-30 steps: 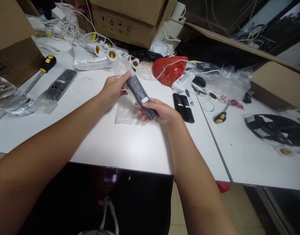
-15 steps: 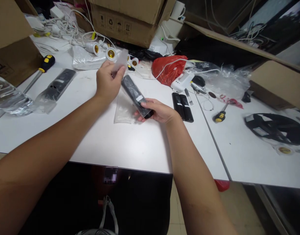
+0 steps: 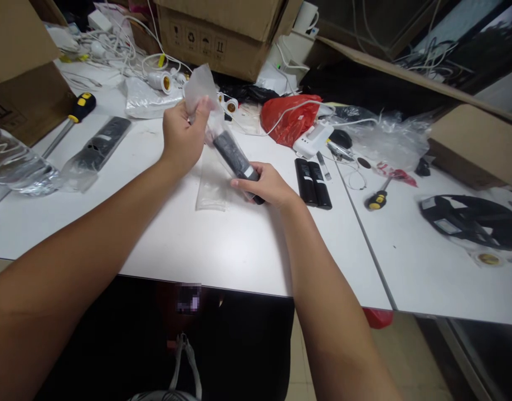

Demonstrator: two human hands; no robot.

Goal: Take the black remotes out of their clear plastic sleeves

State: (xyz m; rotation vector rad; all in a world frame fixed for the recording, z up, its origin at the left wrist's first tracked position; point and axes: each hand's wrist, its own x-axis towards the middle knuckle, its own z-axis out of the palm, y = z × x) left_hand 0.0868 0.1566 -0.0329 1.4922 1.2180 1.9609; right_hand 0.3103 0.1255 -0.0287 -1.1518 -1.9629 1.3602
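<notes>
My left hand (image 3: 184, 133) pinches the loose top end of a clear plastic bag (image 3: 202, 92) between thumb and fingers. Inside the bag's lower part is a long black remote control (image 3: 230, 154) with a small white label, tilted above the table. My right hand (image 3: 268, 185) is wrapped round its lower end, thumb across the top. Beneath them a flat clear bag (image 3: 211, 192) lies on the table. Two more black remote controls (image 3: 313, 184) rest side by side to the right of my right hand. Another bagged remote control (image 3: 107, 145) lies at the left.
A water bottle (image 3: 19, 167) and a screwdriver (image 3: 74, 117) are on the left. Behind stand a cardboard box (image 3: 214, 44), lamp sockets and tangled cables. A red bag (image 3: 287, 120), white power strip (image 3: 315, 139), second screwdriver (image 3: 378, 199) and black coil (image 3: 468, 220) lie rightward.
The bag's top end now stands up higher above my left hand and more of it shows. The remote control has shifted slightly right, and my right thumb reaches further across it.
</notes>
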